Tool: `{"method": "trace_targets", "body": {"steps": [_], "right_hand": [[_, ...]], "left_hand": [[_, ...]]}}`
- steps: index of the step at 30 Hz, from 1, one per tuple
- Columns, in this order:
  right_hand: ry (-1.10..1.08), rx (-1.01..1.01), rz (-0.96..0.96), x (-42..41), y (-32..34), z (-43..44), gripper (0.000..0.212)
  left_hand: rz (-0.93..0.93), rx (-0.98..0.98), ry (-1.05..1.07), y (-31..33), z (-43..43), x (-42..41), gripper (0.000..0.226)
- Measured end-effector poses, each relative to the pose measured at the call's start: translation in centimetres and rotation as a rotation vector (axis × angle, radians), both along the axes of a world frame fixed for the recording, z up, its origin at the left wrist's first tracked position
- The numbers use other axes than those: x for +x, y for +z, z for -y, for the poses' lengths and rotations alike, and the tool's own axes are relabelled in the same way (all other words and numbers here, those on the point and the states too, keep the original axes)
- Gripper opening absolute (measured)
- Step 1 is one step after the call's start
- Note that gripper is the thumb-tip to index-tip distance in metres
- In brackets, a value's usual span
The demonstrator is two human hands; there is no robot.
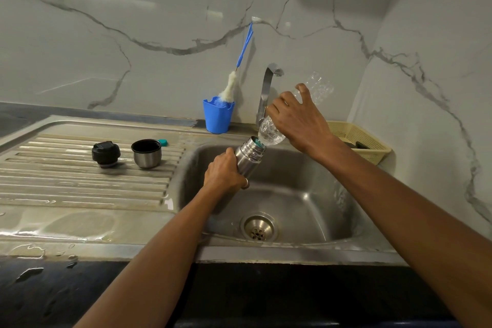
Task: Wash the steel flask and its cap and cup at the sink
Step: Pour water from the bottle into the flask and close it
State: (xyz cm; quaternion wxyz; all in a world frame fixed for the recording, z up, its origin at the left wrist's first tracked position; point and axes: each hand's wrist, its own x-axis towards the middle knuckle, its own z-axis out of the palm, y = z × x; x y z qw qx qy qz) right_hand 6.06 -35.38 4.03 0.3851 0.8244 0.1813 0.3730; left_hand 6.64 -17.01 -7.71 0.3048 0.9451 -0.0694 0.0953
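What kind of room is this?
Likely a home kitchen: a steel sink with ribbed drainboard, a tap at a marble-look wall, and a bottle brush in a blue holder.

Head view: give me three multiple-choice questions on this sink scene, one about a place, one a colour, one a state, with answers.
1. Where is the cap? A) in the basin B) on the drainboard, left of the cup C) in the basket
2. What colour is the brush holder? A) blue B) red C) yellow
3. How is the flask? A) capped, upright B) open, tilted, bottle mouth at its opening C) lying on the counter
1 B: it stands on the ribs beside the cup. 2 A: its plastic is blue. 3 B: the left hand grips it tilted; the right hand holds the bottle to it.
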Motion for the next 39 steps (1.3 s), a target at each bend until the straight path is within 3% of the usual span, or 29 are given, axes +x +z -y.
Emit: {"method": "trace_targets", "body": {"steps": [39], "right_hand": [[-0.039, 0.003, -0.010, -0.2, 1.4, -0.1, 0.047]], "left_hand": [[0.000, 0.009, 0.006, -0.1, 0.0, 0.3, 0.068]]}}
